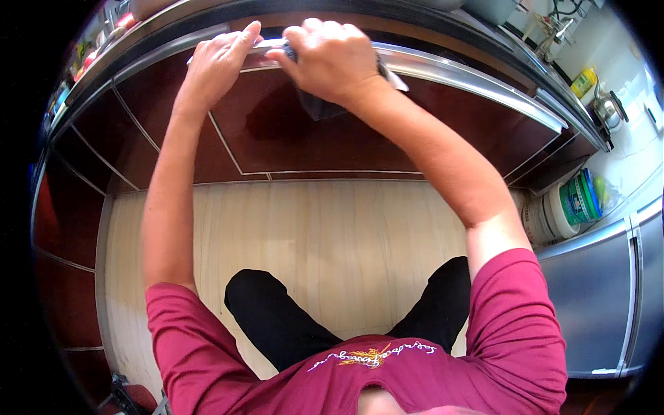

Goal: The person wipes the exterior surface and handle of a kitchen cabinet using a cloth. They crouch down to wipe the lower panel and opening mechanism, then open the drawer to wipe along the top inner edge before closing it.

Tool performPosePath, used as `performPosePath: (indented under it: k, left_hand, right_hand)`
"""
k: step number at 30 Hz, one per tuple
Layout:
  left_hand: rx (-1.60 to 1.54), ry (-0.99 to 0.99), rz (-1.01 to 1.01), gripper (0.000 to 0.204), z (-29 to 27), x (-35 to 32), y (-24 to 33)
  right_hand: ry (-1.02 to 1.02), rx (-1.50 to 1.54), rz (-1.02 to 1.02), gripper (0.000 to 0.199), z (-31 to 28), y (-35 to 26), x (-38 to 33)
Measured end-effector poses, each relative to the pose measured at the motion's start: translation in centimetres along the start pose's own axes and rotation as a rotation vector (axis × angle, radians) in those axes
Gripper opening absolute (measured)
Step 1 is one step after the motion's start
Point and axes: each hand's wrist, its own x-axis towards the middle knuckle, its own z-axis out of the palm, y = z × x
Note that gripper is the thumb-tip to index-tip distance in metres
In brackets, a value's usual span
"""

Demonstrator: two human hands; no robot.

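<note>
My right hand [332, 59] clamps a dark cloth [318, 105] at twelve o'clock on the rail [470, 72]; left hand [218, 62] flat, fingers together (beside it).

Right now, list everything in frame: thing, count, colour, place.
Glossy dark red cabinet doors: several, ahead and left.
Long silver metal handle rail: one, along the cabinet top edge.
Dark grey cloth: one, under the right hand.
Pale wood floor: below.
White plastic buckets: stacked, right.
Yellow bottle: one, counter, upper right.
Steel kettle: one, beside the bottle.
Left hand: on the rail.
Right hand: grip on the cloth.
</note>
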Motion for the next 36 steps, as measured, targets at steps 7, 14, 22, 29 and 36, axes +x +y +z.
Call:
performPosePath:
  k: [7, 14, 22, 29, 36]
  left_hand:
    - [-0.247, -0.079, -0.378, 0.065, -3.5, -1.0, -4.2]
    - [-1.284, 0.523, -0.754, 0.041, 1.5, -2.1, -5.8]
    - [-1.508, 0.557, -0.653, 0.036, 2.6, -4.5, -5.4]
    - [-1.425, 0.531, -0.683, 0.035, 1.5, -4.9, -2.3]
    - [-1.464, 0.589, -0.607, 0.031, 2.5, -4.8, -2.2]
  right_hand:
    - [0.054, -0.135, -0.069, 0.032, -6.8, 11.7, -8.5]
    - [0.107, -0.086, -0.036, 0.033, -4.0, 7.4, -4.9]
    - [-0.016, 0.09, -0.149, 0.047, 1.3, -4.9, 4.4]
    - [-0.25, -0.1, -0.051, 0.088, -6.7, 6.1, -4.6]
    - [-0.213, -0.156, -0.028, 0.07, -5.9, 5.5, -3.2]
